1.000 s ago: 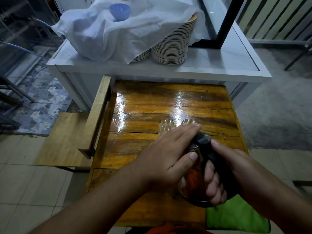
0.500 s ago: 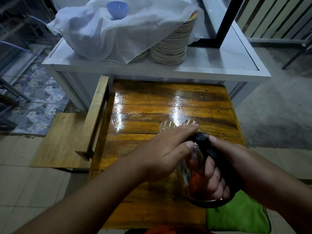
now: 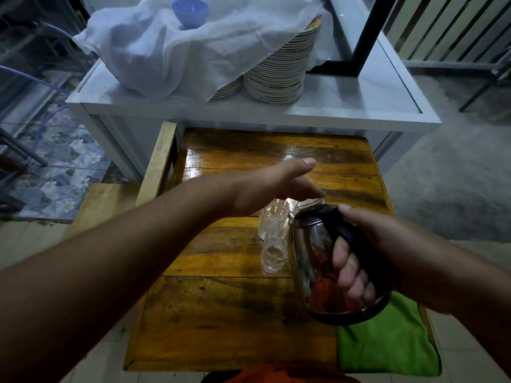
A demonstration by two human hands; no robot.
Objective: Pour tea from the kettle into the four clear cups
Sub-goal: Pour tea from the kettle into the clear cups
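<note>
My right hand (image 3: 356, 261) grips the black handle of a steel kettle (image 3: 312, 261), holding it raised over the right side of the wooden table (image 3: 221, 313). My left hand (image 3: 279, 183) hovers flat, fingers apart, above the kettle's lid and the cups, holding nothing. Clear cups stand just left of the kettle: a near one (image 3: 272, 255) and another behind it (image 3: 272, 217). Any further cups are hidden behind the kettle and my left hand.
A green cloth (image 3: 387, 341) lies at the table's near right corner. Behind the table stands a white counter (image 3: 359, 98) with stacked plates (image 3: 279, 70), a white cloth (image 3: 171, 51) and a blue bowl (image 3: 190, 11). A wooden bench (image 3: 160, 158) stands left.
My left hand has come off the kettle's lid and moved up and away, fingers spread. The kettle has been lifted and shifted slightly right, uncovering the cups.
</note>
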